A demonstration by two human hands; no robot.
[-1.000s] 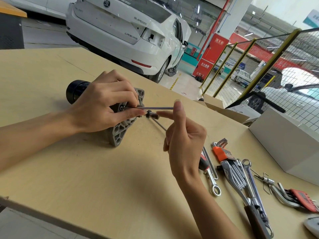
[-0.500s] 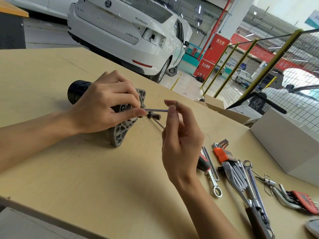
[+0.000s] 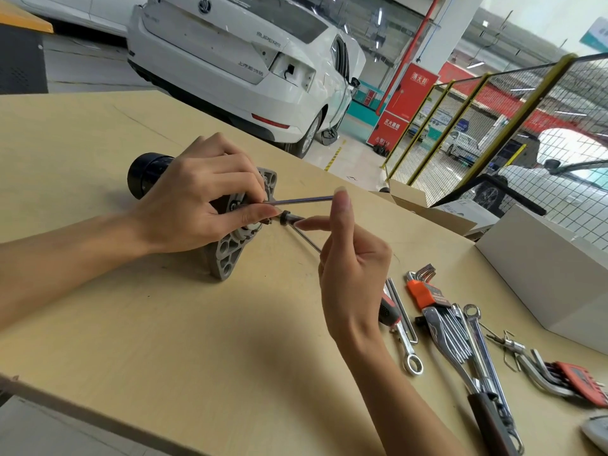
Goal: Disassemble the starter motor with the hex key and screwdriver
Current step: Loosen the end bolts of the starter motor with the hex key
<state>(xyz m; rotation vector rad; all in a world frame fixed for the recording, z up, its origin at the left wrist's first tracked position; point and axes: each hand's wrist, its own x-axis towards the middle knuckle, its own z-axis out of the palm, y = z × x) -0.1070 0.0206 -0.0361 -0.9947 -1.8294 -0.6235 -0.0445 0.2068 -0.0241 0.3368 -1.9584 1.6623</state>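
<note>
The starter motor [image 3: 144, 176], a black cylinder with a grey cast flange, lies on the wooden table [image 3: 164, 340]. My left hand [image 3: 197, 202] grips it over the top, thumb and fingertips close to the flange face. A thin hex key [image 3: 302, 200] sticks out of the flange toward the right, roughly level. My right hand [image 3: 352, 268] holds the key's free end at the fingertips, index finger upright against it. The red-and-black screwdriver [image 3: 390, 312] lies on the table, its shaft running behind my right hand toward the flange.
Right of my right hand lie an orange hex key set [image 3: 424, 291], a fan of wrenches [image 3: 454, 334], a loose spanner [image 3: 408, 350] and a red hex key set [image 3: 572, 376]. A white box [image 3: 543, 268] stands at the right. A white car is parked beyond the table.
My right hand's fingers have shifted on the hex key's end, from a curled pinch to an upright index finger. The left hand and the motor have stayed in place.
</note>
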